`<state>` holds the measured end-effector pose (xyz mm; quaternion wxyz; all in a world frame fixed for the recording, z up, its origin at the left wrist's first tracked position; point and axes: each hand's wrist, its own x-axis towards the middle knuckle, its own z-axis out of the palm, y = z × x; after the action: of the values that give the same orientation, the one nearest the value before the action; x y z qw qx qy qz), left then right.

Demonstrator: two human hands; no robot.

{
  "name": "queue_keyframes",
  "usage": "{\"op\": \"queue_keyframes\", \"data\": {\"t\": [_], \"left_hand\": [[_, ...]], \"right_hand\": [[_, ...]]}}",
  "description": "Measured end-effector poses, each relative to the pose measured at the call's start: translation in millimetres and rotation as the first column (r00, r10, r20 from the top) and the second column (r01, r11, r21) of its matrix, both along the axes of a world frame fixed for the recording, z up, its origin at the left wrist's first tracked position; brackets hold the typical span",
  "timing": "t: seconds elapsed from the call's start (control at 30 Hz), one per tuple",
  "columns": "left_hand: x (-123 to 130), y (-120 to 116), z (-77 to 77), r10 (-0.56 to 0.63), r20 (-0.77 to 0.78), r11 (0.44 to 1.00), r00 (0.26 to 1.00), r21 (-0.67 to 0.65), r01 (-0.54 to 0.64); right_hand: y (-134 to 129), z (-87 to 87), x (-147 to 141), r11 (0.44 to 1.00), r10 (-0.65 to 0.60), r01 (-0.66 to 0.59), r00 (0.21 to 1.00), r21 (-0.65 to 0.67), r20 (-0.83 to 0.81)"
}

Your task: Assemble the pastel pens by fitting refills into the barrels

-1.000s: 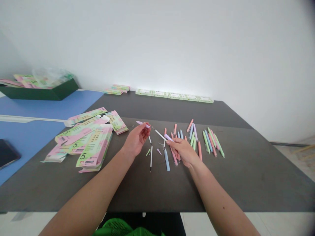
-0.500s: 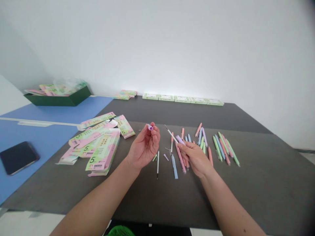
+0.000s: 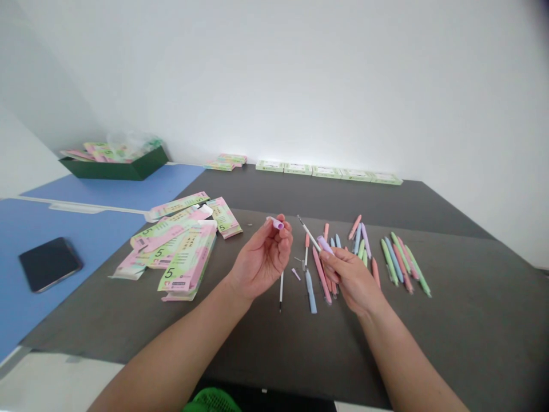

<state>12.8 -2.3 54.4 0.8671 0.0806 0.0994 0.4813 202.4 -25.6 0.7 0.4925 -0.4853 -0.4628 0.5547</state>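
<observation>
Over dark grey table (image 3: 386, 343), hands apart: L hand (image 3: 261, 260) curled round short lilac pen barrel (image 3: 278, 224), end in clear view; R hand (image 3: 349, 280) in short, close pinch on lilac pen section (image 3: 325, 245), its white refill (image 3: 309, 234) angled up, clear of loose pastel pens (image 3: 394, 260).

Lilac pen barrel (image 3: 325, 245), pastel pink, green, blue pens (image 3: 393, 260), dark grey table (image 3: 433, 337)

Head-worn camera looks down at left hand (image 3: 261, 260) and right hand (image 3: 349, 280).
</observation>
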Motion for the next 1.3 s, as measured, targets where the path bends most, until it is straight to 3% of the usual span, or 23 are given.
{"op": "queue_keyframes", "data": {"t": [0.2,0.33,0.93,1.17,1.3], "left_hand": [[0.7,17.6,-15.6,0.292,-0.250,0.956,0.923,0.116,-0.271],[2.1,21.9,-22.1,0.392,-0.339,0.917,0.855,0.218,-0.334],[4.3,18.3,-24.7,0.435,-0.437,0.888,0.787,0.350,-0.296],[5.8,16.8,-25.4,0.485,-0.558,0.858,0.673,0.451,-0.244],[7.8,16.6,-26.9,0.492,-0.659,0.853,0.570,0.495,-0.164]], "right_hand": [[0.4,-2.4,0.5,1.000,0.016,-0.016,0.999,-0.002,0.032],[0.5,-3.1,0.5,1.000,0.030,-0.030,0.999,0.008,0.036],[0.4,-2.4,-2.2,0.999,0.017,-0.013,0.995,-0.044,0.100],[1.7,-6.1,0.2,1.000,-0.008,0.012,0.985,-0.025,0.171],[3.0,-5.6,1.5,0.998,-0.060,0.056,0.965,0.023,0.253]]}}
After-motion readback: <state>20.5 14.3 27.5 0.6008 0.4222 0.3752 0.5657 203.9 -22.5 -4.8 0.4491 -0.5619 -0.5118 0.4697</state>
